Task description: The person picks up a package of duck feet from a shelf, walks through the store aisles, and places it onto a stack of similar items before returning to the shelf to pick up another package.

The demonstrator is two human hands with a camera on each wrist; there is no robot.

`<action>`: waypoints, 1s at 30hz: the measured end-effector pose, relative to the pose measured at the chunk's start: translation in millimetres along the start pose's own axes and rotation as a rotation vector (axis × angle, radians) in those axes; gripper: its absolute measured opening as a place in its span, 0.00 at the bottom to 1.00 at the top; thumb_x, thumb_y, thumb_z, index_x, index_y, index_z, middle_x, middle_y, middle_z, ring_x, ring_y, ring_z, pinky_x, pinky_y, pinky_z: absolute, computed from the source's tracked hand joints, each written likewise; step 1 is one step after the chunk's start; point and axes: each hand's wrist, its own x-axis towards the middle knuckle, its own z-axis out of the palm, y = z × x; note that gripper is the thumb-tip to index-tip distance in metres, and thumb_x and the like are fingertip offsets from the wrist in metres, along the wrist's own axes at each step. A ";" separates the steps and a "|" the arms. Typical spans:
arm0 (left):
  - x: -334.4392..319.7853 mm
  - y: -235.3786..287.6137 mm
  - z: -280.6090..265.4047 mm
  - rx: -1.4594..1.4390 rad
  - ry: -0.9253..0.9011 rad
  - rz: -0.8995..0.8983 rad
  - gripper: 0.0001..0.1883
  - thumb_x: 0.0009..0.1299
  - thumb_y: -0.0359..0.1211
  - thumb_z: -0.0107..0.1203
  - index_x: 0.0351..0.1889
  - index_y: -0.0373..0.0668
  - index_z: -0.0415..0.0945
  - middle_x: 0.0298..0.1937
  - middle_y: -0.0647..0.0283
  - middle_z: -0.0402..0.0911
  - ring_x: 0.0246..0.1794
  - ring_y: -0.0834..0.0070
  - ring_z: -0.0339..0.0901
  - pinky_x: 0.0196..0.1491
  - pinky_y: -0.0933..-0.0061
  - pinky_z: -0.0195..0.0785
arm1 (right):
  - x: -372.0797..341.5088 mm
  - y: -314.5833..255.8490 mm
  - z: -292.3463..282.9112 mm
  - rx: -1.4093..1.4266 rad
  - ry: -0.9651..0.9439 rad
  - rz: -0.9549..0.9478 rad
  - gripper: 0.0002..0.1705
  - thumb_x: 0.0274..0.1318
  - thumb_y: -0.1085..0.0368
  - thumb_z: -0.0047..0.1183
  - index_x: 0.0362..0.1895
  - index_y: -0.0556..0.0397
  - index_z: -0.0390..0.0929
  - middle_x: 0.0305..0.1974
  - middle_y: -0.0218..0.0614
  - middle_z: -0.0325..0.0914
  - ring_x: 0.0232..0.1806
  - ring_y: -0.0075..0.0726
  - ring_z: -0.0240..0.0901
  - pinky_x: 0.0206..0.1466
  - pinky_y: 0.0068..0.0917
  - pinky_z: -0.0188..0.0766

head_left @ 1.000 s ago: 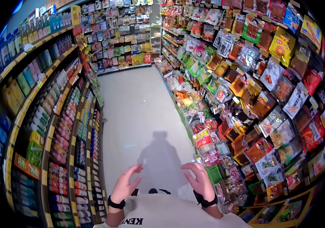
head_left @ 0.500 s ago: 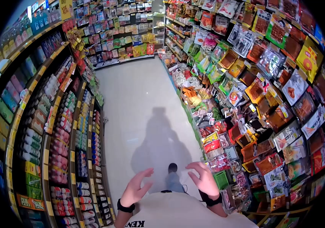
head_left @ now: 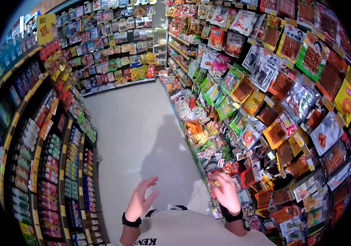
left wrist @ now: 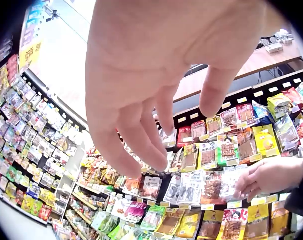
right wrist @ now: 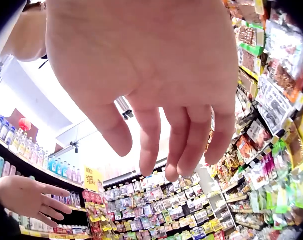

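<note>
My left hand is held up in front of the white shirt, fingers loosely bent and thumb apart, with nothing in it. To its right, at about the same height, my right hand is also bare-palmed and relaxed; in the head view it overlaps the lower edge of the packaged snack display. Close up in the left wrist view, the fingers hang down, spread a little. The right wrist view has the fingers of that hand loosely extended. Each wrist wears a black band.
Shelves of bottles and tubes line the left side. Hanging snack packets fill the right wall. A rack of small packets closes the far end, with a yellow sign at its left. Pale floor runs between.
The view has advanced along the aisle and turned somewhat right; the left shelves slid leftward. A foot seen half a second ago is now out of view. Both hands keep nearly the same pose.
</note>
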 end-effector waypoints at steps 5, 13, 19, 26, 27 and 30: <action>64.7 -31.4 13.6 -0.039 -0.048 -0.096 0.24 0.62 0.23 0.53 0.59 0.36 0.66 0.54 0.56 0.74 0.51 0.66 0.74 0.55 0.67 0.65 | 41.9 39.2 9.6 0.045 -0.033 0.058 0.11 0.48 0.72 0.53 0.39 0.55 0.76 0.40 0.40 0.75 0.44 0.48 0.70 0.49 0.36 0.65; 198.6 -86.9 7.6 -0.100 -0.188 -0.056 0.25 0.62 0.27 0.54 0.60 0.38 0.65 0.54 0.54 0.74 0.50 0.64 0.74 0.55 0.66 0.64 | 124.2 96.5 43.9 0.018 0.048 0.173 0.10 0.48 0.71 0.54 0.39 0.55 0.77 0.40 0.40 0.75 0.44 0.49 0.71 0.50 0.37 0.65; 312.1 -104.8 -15.9 -0.073 -0.213 0.053 0.25 0.63 0.26 0.53 0.59 0.38 0.66 0.53 0.55 0.74 0.51 0.65 0.73 0.55 0.67 0.63 | 217.2 101.2 52.3 0.012 0.152 0.240 0.11 0.50 0.70 0.52 0.40 0.54 0.76 0.42 0.41 0.74 0.45 0.49 0.69 0.50 0.37 0.64; 402.2 -135.0 -10.9 -0.086 -0.379 0.057 0.24 0.64 0.26 0.53 0.59 0.38 0.66 0.53 0.55 0.73 0.50 0.66 0.73 0.55 0.68 0.64 | 277.5 132.8 69.0 -0.075 0.217 0.332 0.11 0.50 0.68 0.52 0.40 0.54 0.76 0.42 0.40 0.75 0.46 0.49 0.69 0.51 0.38 0.64; 412.3 -138.4 -8.2 -0.086 -0.414 0.059 0.23 0.64 0.27 0.53 0.59 0.38 0.66 0.53 0.54 0.73 0.50 0.66 0.73 0.54 0.68 0.64 | 278.7 140.0 74.3 -0.074 0.225 0.374 0.11 0.50 0.68 0.52 0.40 0.53 0.77 0.43 0.40 0.75 0.47 0.49 0.69 0.52 0.38 0.64; 443.1 -150.9 5.6 -0.116 -0.463 0.032 0.23 0.64 0.27 0.54 0.59 0.38 0.66 0.54 0.55 0.73 0.50 0.65 0.73 0.54 0.68 0.64 | 285.8 162.8 83.3 -0.084 0.214 0.484 0.10 0.50 0.67 0.53 0.39 0.53 0.77 0.43 0.39 0.75 0.48 0.48 0.69 0.53 0.37 0.64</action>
